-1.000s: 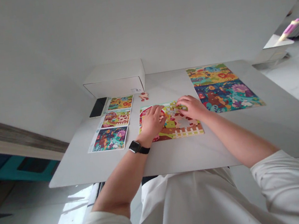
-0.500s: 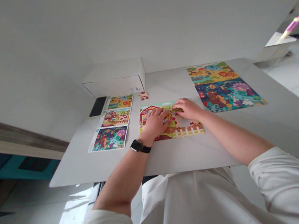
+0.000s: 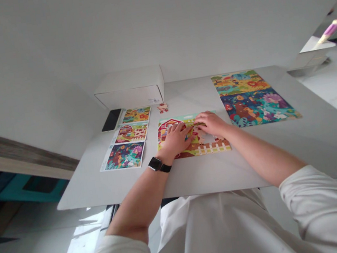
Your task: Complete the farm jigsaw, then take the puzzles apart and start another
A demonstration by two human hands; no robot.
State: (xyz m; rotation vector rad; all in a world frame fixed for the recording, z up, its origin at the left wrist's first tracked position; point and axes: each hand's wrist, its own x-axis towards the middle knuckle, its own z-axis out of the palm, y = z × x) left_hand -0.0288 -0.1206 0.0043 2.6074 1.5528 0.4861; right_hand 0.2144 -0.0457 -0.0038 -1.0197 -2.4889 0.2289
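While the left hand (image 3: 175, 139) is laid flat on the farm jigsaw puzzle (image 3: 211, 148), the right hand (image 3: 211, 123) is curled over loose pieces (image 3: 200, 135); any grip cannot be told.

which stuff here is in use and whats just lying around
In use: the left hand and right hand on the farm jigsaw puzzle, the loose puzzle piece, probably the barn picture card.

Lying about: the black phone, white box, dark flower picture card, orange animal picture card, large animal jigsaw puzzle.
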